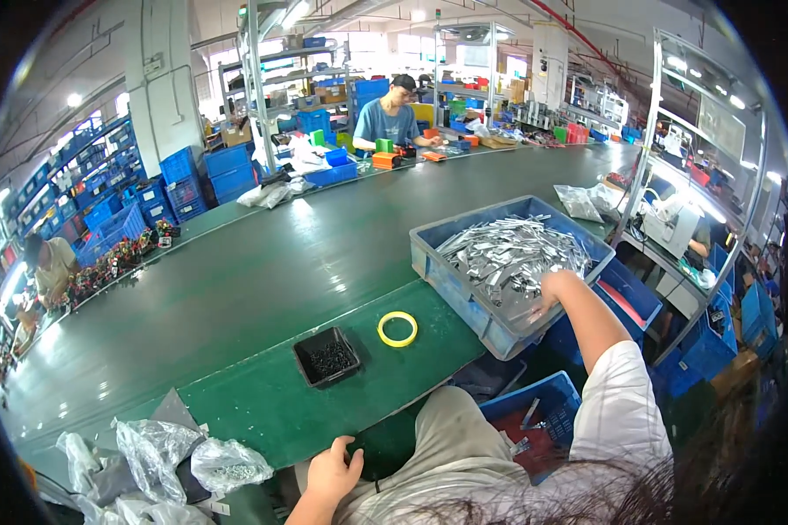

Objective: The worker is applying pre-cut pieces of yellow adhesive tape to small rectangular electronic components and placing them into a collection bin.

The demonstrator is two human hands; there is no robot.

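Observation:
My right hand (555, 290) reaches into a worn blue plastic crate (460, 296), low at its near right side. The crate holds a large heap of thin silvery metal strips (512, 249). The fingers point down beside the strips; their tips are partly hidden, so whether they grip a piece cannot be made out. My left hand (333, 472) rests at the near edge of the green work surface (263, 394), empty, thumb apart from the fingers. Beyond it stands a small black tray (305, 367) of dark small parts, with a yellow tape roll (397, 329) to its right.
Clear plastic bags (162, 455) lie at the near left. Below the crate, a blue bin (543, 411) with a few pieces stands beside my leg. A dark conveyor belt (341, 223) runs past the table. Across it sits a person (385, 122) among blue bins; a metal-framed station (648, 166) rises at the right.

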